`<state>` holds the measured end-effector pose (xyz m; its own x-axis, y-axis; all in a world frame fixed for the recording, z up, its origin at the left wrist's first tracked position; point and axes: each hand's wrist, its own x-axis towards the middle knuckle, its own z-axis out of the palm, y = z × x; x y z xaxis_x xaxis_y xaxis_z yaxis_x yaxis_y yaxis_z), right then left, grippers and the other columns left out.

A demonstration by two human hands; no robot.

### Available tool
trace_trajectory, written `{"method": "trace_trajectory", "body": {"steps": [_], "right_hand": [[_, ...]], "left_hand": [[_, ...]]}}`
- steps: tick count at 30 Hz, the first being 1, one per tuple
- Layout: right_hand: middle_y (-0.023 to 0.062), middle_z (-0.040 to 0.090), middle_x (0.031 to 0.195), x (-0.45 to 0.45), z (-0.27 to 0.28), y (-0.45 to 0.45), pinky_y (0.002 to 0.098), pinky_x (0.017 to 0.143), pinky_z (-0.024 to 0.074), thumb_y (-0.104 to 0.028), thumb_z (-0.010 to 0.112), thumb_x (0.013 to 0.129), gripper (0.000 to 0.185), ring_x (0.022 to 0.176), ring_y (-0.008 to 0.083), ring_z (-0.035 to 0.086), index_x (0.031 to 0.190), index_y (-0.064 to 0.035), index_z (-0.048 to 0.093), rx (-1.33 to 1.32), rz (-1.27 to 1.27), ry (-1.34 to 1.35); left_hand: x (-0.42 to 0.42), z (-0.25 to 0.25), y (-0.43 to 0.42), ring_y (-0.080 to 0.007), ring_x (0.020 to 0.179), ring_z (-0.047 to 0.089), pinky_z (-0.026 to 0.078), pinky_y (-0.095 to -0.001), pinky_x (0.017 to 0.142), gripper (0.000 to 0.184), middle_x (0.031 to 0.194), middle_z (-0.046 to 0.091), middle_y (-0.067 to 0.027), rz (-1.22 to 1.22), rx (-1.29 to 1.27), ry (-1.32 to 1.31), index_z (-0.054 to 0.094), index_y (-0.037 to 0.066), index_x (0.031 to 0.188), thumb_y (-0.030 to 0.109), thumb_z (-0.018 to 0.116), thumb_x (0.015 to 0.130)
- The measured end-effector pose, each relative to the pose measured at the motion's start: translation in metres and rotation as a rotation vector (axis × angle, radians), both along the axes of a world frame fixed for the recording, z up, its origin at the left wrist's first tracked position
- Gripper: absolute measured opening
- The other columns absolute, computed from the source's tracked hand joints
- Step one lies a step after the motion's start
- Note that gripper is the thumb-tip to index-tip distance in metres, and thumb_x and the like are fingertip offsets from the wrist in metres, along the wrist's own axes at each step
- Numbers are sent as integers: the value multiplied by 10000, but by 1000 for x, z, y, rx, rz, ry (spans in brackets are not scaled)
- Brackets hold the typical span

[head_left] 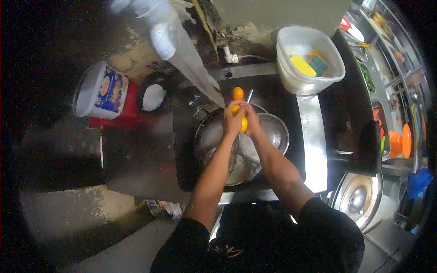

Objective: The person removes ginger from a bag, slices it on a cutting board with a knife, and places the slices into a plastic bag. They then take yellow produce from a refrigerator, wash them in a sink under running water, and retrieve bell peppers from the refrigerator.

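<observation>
My left hand (232, 120) and my right hand (251, 119) are closed together around an orange-and-yellow object (237, 93). Its rounded orange end sticks out above my fingers, and yellow parts show between and below them. My fingers hide its full shape, so its kind is unclear. Beneath my hands sits a wide round metal pan (209, 129) in the dark sink. A smaller round metal vessel (274, 129) rests at its right side, beside my right wrist. A thin metal handle (250, 95) rises just behind my hands.
A clear plastic sleeve (193, 63) hangs from a white pipe (162, 40) toward my hands. At the back right, a plastic tub (291, 82) holds a yellow sponge (302, 66) and a green pad (318, 66). A labelled bucket (93, 98) stands left. A large round lid (359, 200) is at right.
</observation>
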<state>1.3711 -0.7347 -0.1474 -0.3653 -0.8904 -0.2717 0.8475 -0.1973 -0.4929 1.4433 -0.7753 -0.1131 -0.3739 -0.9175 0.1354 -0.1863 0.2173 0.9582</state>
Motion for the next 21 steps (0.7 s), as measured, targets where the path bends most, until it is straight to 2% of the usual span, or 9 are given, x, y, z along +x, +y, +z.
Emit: {"method": "trace_trajectory", "body": {"steps": [7,11,12,13,14,17,18,20,21], "right_hand": [[69,610,1136,40,5,18,332,852,488,-467,491,907,477,966,206,612,1225,-111,513,38,374,-287],[26,630,959,31,24,10,388,592,537,-531,518,866,456,757,205,635,1134,-162,540,167,418,-42],[12,620,888,33,11,5,369,467,513,-555,526,847,444,667,203,622,1079,-177,540,172,404,-49],[23,617,892,34,-2,2,364,466,515,-559,524,845,453,674,211,625,1074,-168,537,175,420,-69],[33,615,896,35,-8,1,359,464,517,-563,522,844,463,682,219,628,1070,-159,534,178,437,-88],[62,599,901,32,-6,7,360,464,520,-587,514,836,506,702,252,639,1062,-135,523,203,423,-132],[71,593,900,29,-1,13,364,464,521,-597,512,833,522,708,264,642,1060,-127,519,217,405,-145],[81,584,903,25,5,23,364,460,520,-615,499,832,548,729,287,649,1061,-118,512,200,360,-159],[86,579,905,22,12,29,364,459,519,-624,492,832,561,740,299,652,1062,-113,509,193,340,-163]], "left_hand": [[26,-47,-10,-312,1156,507,379,-365,982,379,1242,557,-157,-24,100,-175,524,53,1266,198,413,934],[35,-47,-38,-213,1194,470,355,-349,1010,387,1277,546,-84,-92,-205,-287,550,74,1229,24,415,870],[31,-31,-41,-201,1201,460,354,-343,1010,375,1277,544,-80,-140,-29,-128,564,63,1202,1,423,860],[28,-20,-49,-189,1208,451,353,-337,1010,363,1278,543,-76,-184,146,32,577,53,1174,-21,431,851],[30,-56,-76,-193,1110,526,409,-327,946,259,1202,587,-100,-231,-15,-31,611,40,1090,27,492,860],[9,-62,-113,-229,963,598,464,-346,876,232,1107,627,-122,-63,54,-388,619,42,1078,109,561,864],[5,-107,-142,-326,1103,534,410,-407,946,439,1208,546,-213,-228,100,-495,576,14,1148,316,588,830],[-21,-129,-147,-333,1144,517,401,-404,959,571,1246,522,-234,-214,36,-853,583,16,1160,448,601,787],[-33,-138,-147,-338,1151,516,406,-406,955,629,1247,519,-246,-182,33,-850,585,15,1161,493,613,754]]}}
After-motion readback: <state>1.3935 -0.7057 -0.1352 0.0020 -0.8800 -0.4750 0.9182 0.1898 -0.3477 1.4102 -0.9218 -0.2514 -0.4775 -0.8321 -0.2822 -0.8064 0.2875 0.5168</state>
